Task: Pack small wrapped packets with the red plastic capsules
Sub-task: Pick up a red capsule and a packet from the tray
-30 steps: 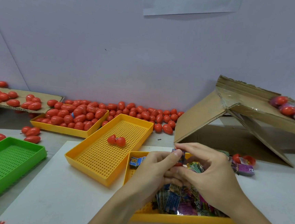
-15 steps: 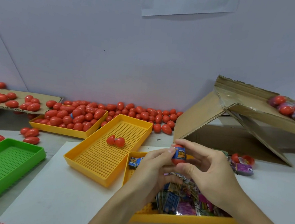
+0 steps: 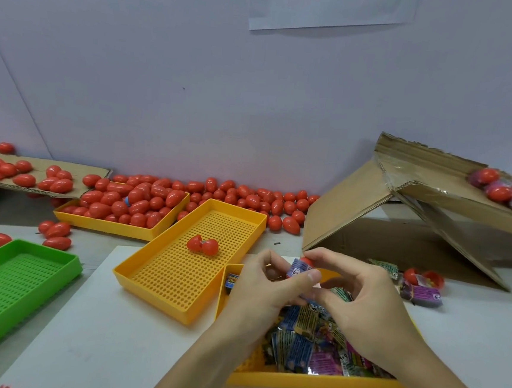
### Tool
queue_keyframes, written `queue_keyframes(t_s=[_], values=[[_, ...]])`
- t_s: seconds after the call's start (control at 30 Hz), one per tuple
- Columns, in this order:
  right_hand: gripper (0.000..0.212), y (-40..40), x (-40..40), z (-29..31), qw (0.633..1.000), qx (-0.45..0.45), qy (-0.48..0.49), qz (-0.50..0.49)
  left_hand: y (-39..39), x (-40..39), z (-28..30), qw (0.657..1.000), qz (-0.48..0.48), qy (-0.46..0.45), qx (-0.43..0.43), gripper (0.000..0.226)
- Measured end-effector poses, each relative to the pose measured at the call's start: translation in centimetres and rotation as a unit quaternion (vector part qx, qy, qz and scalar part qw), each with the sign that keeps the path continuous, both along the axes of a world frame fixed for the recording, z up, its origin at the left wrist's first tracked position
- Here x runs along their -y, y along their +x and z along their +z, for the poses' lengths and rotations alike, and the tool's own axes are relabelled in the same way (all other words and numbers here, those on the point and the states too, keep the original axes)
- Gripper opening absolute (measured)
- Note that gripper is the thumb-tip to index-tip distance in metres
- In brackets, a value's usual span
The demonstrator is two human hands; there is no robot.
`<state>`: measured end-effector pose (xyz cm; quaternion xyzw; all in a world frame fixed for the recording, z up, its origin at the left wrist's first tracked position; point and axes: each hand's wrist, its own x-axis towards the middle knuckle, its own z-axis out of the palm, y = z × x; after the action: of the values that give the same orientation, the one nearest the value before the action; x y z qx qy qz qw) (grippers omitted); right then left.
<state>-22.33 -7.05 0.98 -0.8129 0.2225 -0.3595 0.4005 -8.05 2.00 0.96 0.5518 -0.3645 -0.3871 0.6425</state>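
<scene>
Both hands grasp one red capsule with a packet, above the tray of packets.

The left hand (image 3: 266,290) and right hand (image 3: 359,302) meet over the near yellow tray (image 3: 318,382); fingers of both are curled round a red capsule (image 3: 306,261) with a blue wrapped packet (image 3: 299,268) against it, the left thumb pressing on the packet. Whether the capsule is closed cannot be told. The loose packets (image 3: 306,343) fill that tray. The middle yellow tray (image 3: 148,274), just beside it, carries one opened capsule (image 3: 202,245). A far yellow tray (image 3: 106,225) is heaped with finished capsules (image 3: 136,200); more lie along the wall. A green tray (image 3: 42,252) sits at the left of the surface (image 3: 97,334); a cardboard box (image 3: 356,202) leans at the right.
</scene>
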Motion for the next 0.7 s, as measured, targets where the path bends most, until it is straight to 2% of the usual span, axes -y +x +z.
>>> queue_keyframes(t_s=[0.13,0.3,0.4,0.57,0.7], values=[[0.042,0.0,0.0,0.1,1.0,-0.007,-0.005,-0.001,0.1,0.0,-0.3,0.999,0.013,0.019,0.046,0.053],[0.035,0.0,0.1,0.3,0.997,0.071,0.008,0.005,0.0,-0.1,0.6,0.998,-0.002,-0.011,-0.069,0.028],[0.033,0.0,0.3,0.4,0.992,0.118,0.024,-0.025,-0.2,0.0,1.0,0.992,-0.004,-0.006,-0.129,0.035],[0.035,0.1,0.5,0.3,0.99,0.125,0.048,-0.038,-0.2,0.2,0.8,0.988,0.005,-0.014,-0.157,0.04],[0.033,0.2,0.5,0.3,0.989,0.125,0.064,-0.044,-0.1,0.2,1.0,0.984,0.031,-0.02,-0.172,0.029]])
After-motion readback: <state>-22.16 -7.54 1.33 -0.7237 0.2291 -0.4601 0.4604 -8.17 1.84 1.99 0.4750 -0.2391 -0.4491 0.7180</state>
